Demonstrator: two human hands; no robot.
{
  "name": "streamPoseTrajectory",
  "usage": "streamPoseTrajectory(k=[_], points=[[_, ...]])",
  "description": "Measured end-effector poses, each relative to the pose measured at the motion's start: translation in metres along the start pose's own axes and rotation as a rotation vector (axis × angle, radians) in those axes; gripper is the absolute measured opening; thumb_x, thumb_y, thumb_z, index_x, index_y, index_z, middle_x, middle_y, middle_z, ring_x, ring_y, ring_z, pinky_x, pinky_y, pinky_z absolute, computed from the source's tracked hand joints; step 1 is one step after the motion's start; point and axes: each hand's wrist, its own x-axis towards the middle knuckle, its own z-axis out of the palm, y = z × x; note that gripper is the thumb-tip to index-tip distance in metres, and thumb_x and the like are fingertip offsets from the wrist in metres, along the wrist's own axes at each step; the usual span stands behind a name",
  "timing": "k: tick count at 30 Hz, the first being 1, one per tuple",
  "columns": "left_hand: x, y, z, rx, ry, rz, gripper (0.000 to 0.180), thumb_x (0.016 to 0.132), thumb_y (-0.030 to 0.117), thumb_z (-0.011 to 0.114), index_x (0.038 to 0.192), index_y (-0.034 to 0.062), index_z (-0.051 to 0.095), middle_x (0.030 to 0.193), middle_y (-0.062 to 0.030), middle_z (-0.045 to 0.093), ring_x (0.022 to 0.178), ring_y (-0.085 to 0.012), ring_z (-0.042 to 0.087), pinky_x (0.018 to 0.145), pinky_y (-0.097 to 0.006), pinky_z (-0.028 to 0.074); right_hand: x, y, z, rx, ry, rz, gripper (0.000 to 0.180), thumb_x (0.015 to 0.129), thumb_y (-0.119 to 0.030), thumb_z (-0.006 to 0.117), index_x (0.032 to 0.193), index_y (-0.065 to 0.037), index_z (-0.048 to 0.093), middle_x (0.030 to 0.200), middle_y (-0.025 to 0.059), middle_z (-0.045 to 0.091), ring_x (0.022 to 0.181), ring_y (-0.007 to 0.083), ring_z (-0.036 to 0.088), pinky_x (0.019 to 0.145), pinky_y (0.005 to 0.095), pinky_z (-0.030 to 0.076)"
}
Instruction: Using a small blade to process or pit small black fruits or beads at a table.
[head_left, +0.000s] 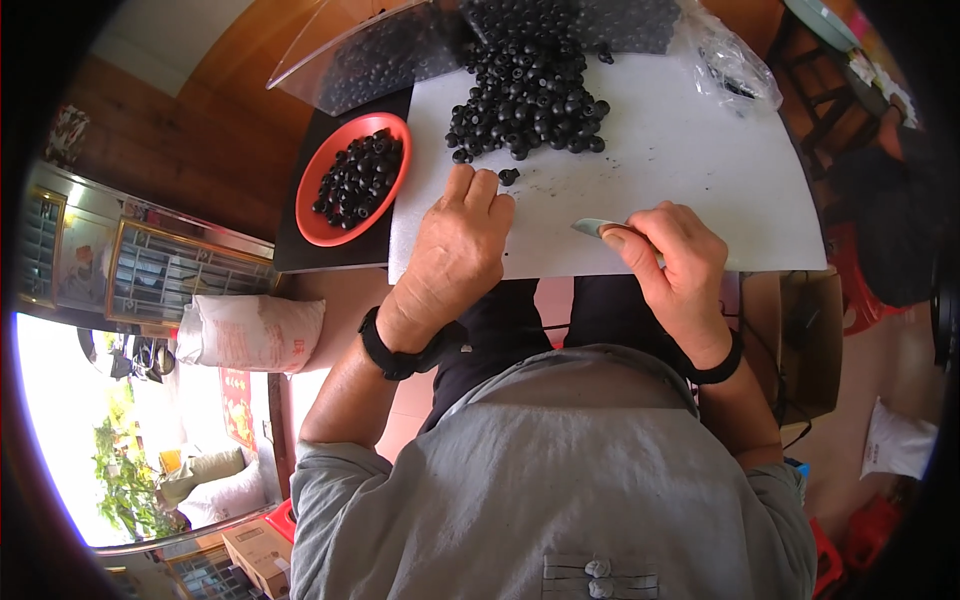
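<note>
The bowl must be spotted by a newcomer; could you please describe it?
Find the white board, then the dark tabletop showing along its left side. The bowl there holds round black pieces; its orange-red colour sets it apart from board and tabletop.

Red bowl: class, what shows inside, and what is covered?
The red bowl holds black bead-like pieces; the top ones show, but they cover whatever lies beneath them.

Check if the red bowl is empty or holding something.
Not empty: the red bowl holds a heap of small black pieces, its rim bare around them.
</note>
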Motion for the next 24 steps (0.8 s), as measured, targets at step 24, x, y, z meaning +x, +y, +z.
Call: streamPoseTrajectory(k=[24], points=[[0.009, 0.03, 0.015, -0.108, 0.055, -0.018, 0.024, 0.081, -0.006, 0.068, 0.104, -0.0009, 0.071, 0.1, -0.015, 0.058, 0.096, -0.0341, 0.059, 0.078, -0.042, 0.056, 0.005, -0.003, -0.011, 0.137, -0.005, 0.159, 0.018, 0.091, -0.013, 0.082, 0.083, -0.003, 0.069, 0.069, 0.0054, 0.061, 0.059, 0.0194, 0.055, 0.052, 0.0336, 0.041]])
